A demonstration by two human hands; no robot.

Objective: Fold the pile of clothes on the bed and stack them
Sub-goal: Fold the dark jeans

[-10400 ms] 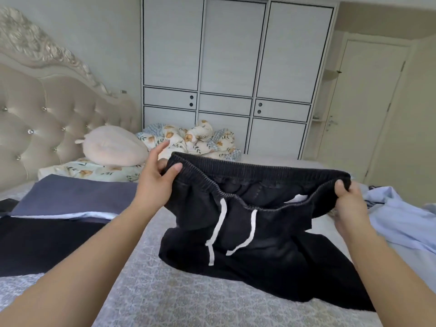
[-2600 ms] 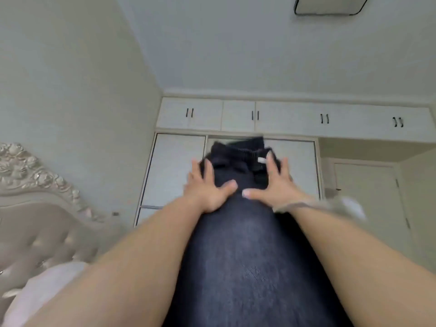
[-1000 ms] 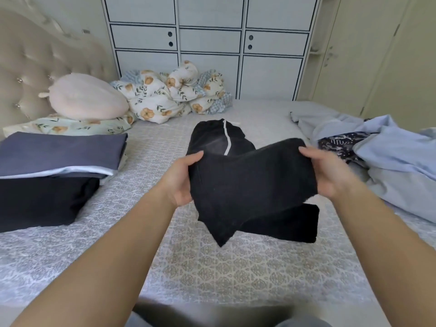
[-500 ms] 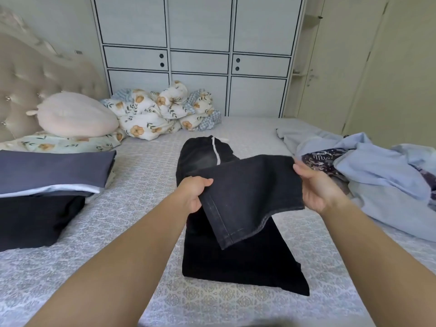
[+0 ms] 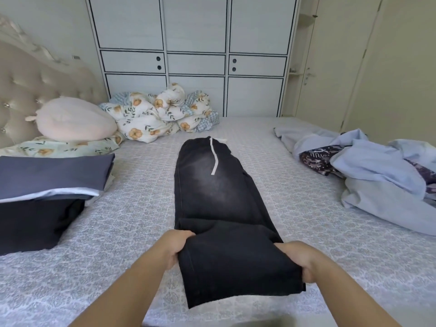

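The black trousers lie lengthwise down the centre of the frame on the bed, waistband and white drawstring toward the top, legs laid one on the other; the left hand grasps the left side of the hem end and the right hand grasps its right side, both with fingers curled round the cloth, holding that end a little off the bed at lower centre; the fabric looks like washed denim, soft yet fairly heavy, likely to hold a crease without slipping; holding the two outer corners seems right for carrying the hem toward the waistband; a folded stack waits at the left edge, and the unfolded pile sits at the right edge.
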